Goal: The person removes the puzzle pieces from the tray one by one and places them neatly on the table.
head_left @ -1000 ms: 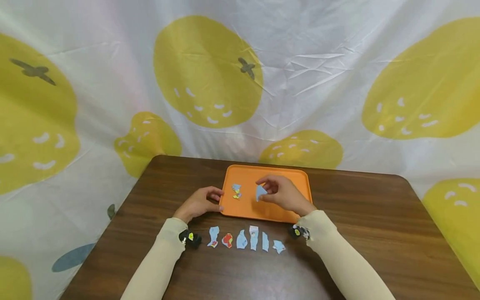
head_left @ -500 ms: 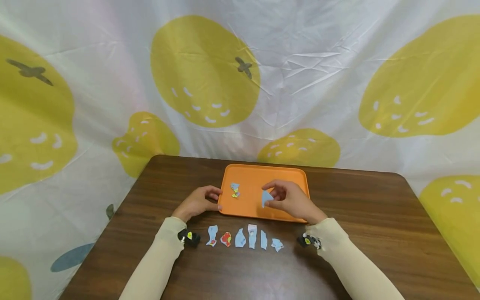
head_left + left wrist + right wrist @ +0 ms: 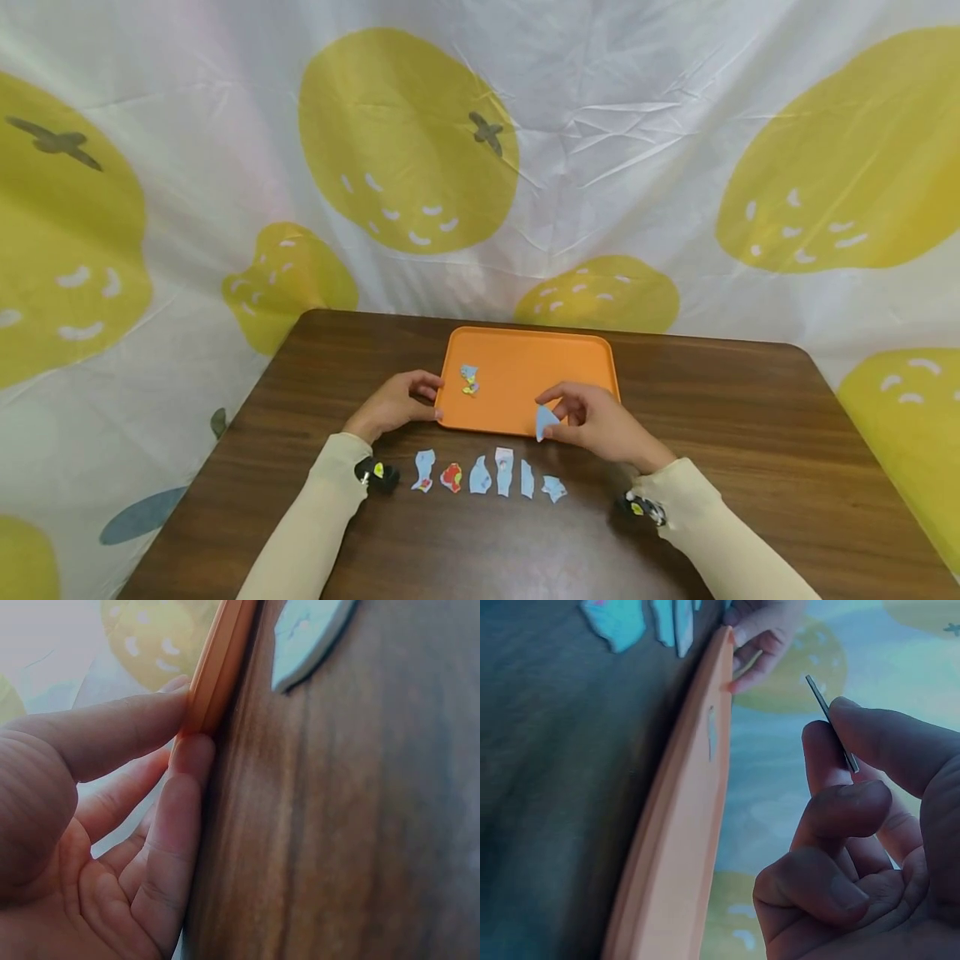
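In the head view, my left hand [image 3: 397,406] grips the left edge of an orange tray [image 3: 536,354]. The left wrist view shows its thumb and fingers [image 3: 176,817] at the tray's rim. My right hand [image 3: 600,421] pinches a light blue puzzle piece [image 3: 545,422] between thumb and fingers, over the tray's front edge. Seen from the right wrist, that puzzle piece [image 3: 832,724] is thin and edge-on, lifted above the tray. A small cluster of blue and yellow puzzle pieces [image 3: 469,379] lies on the tray's left part.
Several puzzle pieces lie in a row in front of the tray, among them a red one [image 3: 452,477] and a star-like blue one [image 3: 554,488] at the right end. The brown wooden table [image 3: 720,417] backs onto a fruit-patterned curtain [image 3: 600,167].
My right hand has moved right and toward the front with the light blue puzzle piece, from over the tray's middle to its front edge. My left hand has stayed at the tray.
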A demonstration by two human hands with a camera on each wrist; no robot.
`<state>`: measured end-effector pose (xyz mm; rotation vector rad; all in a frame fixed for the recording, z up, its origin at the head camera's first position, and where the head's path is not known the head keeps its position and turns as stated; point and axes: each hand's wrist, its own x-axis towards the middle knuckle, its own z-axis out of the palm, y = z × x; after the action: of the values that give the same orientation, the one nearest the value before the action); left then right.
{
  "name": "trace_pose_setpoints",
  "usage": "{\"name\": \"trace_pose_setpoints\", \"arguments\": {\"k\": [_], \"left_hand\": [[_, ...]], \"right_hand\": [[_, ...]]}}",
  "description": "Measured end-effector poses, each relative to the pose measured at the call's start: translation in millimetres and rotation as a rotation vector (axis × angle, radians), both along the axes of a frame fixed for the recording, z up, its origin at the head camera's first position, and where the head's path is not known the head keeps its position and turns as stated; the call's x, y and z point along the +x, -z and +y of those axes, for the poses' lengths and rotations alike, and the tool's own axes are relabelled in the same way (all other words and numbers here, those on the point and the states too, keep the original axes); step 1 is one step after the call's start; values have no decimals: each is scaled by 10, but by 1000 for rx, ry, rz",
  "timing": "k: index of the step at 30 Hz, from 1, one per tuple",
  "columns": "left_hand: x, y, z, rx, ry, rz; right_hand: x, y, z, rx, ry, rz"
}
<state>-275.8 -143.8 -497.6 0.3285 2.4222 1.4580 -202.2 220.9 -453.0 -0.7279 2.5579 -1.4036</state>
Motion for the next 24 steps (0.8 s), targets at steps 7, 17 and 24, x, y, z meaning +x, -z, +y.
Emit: {"name": "trace_pose_setpoints", "arguments": {"k": [7,17,24], "left_hand": [[-6,5,4,-1,-6,1],[-1,8,-2,-17,-6,-4],[12,-19,18,-21,-11,-1]], "right_hand": [[112,61,109,12,-28,30],[262,144,275,19,-47,11],[325,223,379,37,-66,37]]}}
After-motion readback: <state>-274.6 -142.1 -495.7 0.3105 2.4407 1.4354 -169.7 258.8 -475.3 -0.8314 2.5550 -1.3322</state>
